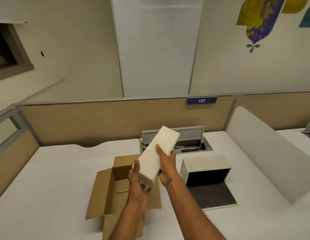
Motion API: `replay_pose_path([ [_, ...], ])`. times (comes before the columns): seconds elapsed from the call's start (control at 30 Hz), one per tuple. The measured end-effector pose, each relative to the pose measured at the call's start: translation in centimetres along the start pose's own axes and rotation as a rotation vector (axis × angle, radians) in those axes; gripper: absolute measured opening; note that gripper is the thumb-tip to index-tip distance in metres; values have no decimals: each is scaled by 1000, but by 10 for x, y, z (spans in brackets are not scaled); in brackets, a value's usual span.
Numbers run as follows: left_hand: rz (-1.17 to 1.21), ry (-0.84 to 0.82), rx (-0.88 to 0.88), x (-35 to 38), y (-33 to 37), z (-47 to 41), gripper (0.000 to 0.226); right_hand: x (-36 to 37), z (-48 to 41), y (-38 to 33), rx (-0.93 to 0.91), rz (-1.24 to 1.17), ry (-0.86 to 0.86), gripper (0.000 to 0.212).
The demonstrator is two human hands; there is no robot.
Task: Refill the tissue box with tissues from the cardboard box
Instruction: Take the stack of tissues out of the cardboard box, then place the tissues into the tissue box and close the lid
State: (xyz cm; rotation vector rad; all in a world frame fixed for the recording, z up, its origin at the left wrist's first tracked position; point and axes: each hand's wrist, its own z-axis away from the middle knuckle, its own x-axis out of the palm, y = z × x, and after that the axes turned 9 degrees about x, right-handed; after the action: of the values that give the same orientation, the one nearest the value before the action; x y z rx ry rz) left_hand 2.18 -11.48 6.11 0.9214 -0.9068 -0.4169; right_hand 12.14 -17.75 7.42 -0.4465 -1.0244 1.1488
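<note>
- Holding the tissue stack (156,156) in mid-air, both hands clasp it from opposite sides: the left hand (138,181) cups the near end from below with its thumb up the left face, and the right hand (165,163) wraps the right edge, thumb laid flat across the top.
- The stack sits above the open cardboard box (105,189), clear of its flaps and not touching the worktop (51,174).
- Its long axis runs from the left hand's palm up and away toward the far right, tilted so the far end is the higher one.
- The tissue box (205,168) lies on its side just to the right of the right hand, well within that arm's reach; the left hand is the farther one.
- Its open bottom faces the person, showing a dark, empty-looking interior, with a flap (213,194) folded down flat onto the worktop in front.
- My judgement: the move ahead turns on swinging the stack rightward and levelling it so one end lines up with that dark opening.
- The stack looks white, neatly squared and thick, soft at the edges; the tissue box has a pale patterned shell.
</note>
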Motion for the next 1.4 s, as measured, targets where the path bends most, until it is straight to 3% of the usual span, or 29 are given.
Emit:
replay_pose_path([
  [0.27,-220,-102,53,58,-39,25,52,-70,15,-43,-32,-87,111,92],
  [0.53,-374,-204,21,79,-44,35,73,-169,29,-100,-65,-138,173,102],
  [0.83,-443,-206,-25,102,-62,34,49,-245,40,-113,-58,163,122,53],
  [1.07,-417,-225,-110,115,-91,6,62,-271,27,-113,-2,261,164,47],
  [1.23,-433,-253,-168,115,-107,-8,40,-290,17,-104,36,278,141,40],
  [1.4,-374,-185,-195,111,-131,-11,35,-310,6,-95,69,313,128,38],
])
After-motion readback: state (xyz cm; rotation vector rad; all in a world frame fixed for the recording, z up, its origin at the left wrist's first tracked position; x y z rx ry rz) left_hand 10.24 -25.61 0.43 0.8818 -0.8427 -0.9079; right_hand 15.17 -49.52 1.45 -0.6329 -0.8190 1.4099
